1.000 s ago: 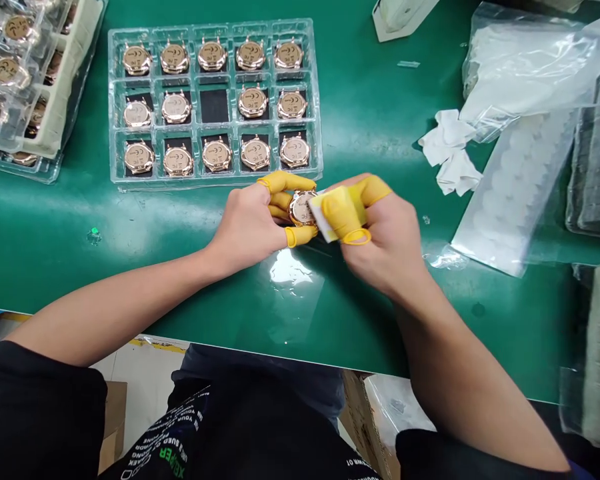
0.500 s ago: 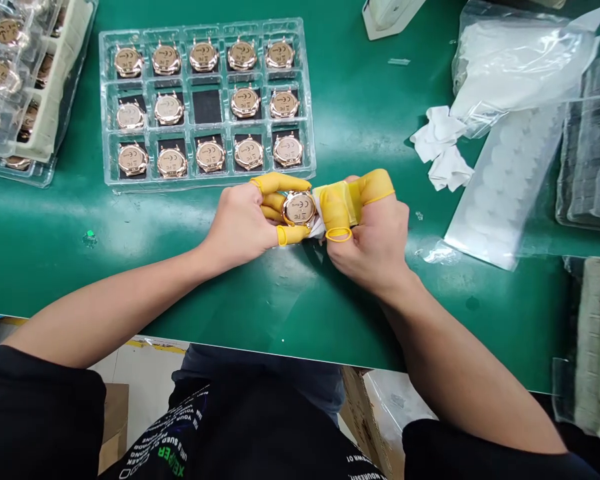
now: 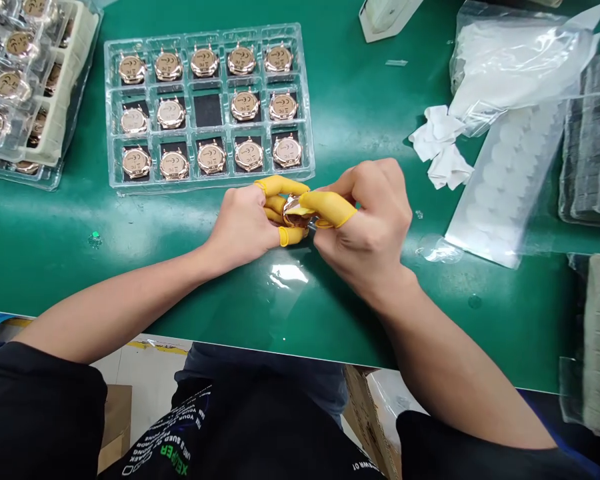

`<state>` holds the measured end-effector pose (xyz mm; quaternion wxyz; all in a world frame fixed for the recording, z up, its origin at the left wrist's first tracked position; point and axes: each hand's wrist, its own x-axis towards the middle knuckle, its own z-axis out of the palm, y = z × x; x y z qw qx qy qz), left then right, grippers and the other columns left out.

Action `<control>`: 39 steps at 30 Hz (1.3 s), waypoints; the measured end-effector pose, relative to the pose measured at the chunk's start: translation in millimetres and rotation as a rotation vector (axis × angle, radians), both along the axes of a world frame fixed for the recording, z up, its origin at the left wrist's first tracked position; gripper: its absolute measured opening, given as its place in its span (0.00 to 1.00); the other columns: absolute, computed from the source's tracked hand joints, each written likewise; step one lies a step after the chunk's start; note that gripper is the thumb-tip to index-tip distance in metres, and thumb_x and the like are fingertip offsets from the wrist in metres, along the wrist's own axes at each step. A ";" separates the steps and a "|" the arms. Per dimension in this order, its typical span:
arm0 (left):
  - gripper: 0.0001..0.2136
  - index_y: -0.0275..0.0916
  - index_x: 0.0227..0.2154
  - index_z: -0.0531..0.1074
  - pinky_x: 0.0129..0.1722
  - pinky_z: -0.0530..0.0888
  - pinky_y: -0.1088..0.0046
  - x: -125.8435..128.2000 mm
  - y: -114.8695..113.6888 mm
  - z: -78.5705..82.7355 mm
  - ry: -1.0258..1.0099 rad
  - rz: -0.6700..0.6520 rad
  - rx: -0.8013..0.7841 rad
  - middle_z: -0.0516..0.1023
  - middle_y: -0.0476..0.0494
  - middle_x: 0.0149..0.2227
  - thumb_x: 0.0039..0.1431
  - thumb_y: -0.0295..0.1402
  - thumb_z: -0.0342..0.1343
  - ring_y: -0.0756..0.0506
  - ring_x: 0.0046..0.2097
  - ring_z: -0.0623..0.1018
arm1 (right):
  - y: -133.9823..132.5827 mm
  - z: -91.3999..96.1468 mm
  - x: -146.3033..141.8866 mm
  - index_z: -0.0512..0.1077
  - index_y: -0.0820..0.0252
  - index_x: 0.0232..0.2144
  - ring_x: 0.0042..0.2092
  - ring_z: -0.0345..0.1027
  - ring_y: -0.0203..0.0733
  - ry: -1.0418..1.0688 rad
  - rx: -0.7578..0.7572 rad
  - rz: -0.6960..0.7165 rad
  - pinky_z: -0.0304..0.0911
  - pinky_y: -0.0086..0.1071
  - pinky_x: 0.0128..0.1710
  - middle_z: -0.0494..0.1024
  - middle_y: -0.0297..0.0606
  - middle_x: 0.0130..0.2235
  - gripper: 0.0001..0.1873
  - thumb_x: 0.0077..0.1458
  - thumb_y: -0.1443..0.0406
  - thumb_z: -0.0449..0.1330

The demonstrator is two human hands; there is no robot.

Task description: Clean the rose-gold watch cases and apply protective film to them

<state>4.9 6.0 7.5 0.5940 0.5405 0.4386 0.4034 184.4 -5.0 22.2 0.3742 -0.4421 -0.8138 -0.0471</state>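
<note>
Your left fingers [image 3: 280, 185], sheathed in yellow finger cots, are curled and pinch a rose-gold watch case [image 3: 294, 211]: the cotted index and middle fingers bear on its far side, and the cotted thumb [image 3: 291, 235] on its near side. Your right hand's cotted finger [image 3: 329, 209] reaches across the case from the right, with its tip on the case face. A second yellow cot [image 3: 323, 224] shows just beneath it, closing the pinch from below. Your other right fingers are bare and bent above them. A pale yellow scrap on the case face is too hidden to identify.

The case sits tilted between your left hand [image 3: 243, 223] and right hand [image 3: 365, 220], above the green bench mat [image 3: 330, 320] and just in front of the near rim of a transparent plastic tray [image 3: 107, 113]. The tray has fifteen compartments: fourteen hold upward-facing watch cases [image 3: 205, 62], and the centre compartment [image 3: 208, 110] shows only its black pad. Further stacked trays of watch cases [image 3: 17, 43] lie at the left edge of the bench. To the right are white wipes [image 3: 443, 143], a plastic bag of white material [image 3: 520, 60], and a sleeve of white round pads [image 3: 510, 187]
</note>
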 end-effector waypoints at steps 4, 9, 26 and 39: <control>0.23 0.38 0.46 0.81 0.40 0.84 0.73 -0.2 0.5 0.7 -0.021 -0.015 0.008 0.87 0.50 0.37 0.43 0.24 0.73 0.47 0.38 0.87 | -3.4 -6.8 -5.7 0.74 0.54 0.32 0.43 0.71 0.49 0.002 -0.071 -0.116 0.71 0.48 0.42 0.73 0.41 0.34 0.10 0.67 0.68 0.58; 0.23 0.38 0.46 0.81 0.40 0.84 0.73 -0.4 0.1 0.3 -0.015 -0.007 0.016 0.87 0.50 0.36 0.43 0.25 0.73 0.47 0.38 0.87 | -5.3 -10.0 -4.6 0.73 0.55 0.31 0.44 0.71 0.49 0.058 -0.070 -0.131 0.71 0.48 0.42 0.73 0.42 0.35 0.11 0.68 0.67 0.58; 0.24 0.38 0.48 0.81 0.37 0.83 0.73 -0.7 -2.1 3.8 0.036 -0.023 -0.004 0.87 0.49 0.34 0.44 0.25 0.72 0.46 0.36 0.87 | 16.4 -17.7 20.4 0.75 0.50 0.42 0.39 0.72 0.43 0.220 0.209 0.179 0.69 0.40 0.37 0.77 0.35 0.37 0.14 0.60 0.75 0.63; 0.27 0.41 0.52 0.81 0.39 0.83 0.72 -1.9 -0.8 -1.2 0.039 -0.023 0.011 0.86 0.50 0.35 0.46 0.28 0.72 0.48 0.35 0.85 | 34.2 4.5 85.2 0.79 0.42 0.54 0.49 0.73 0.58 0.122 -0.235 -0.180 0.68 0.55 0.48 0.80 0.47 0.46 0.16 0.63 0.57 0.66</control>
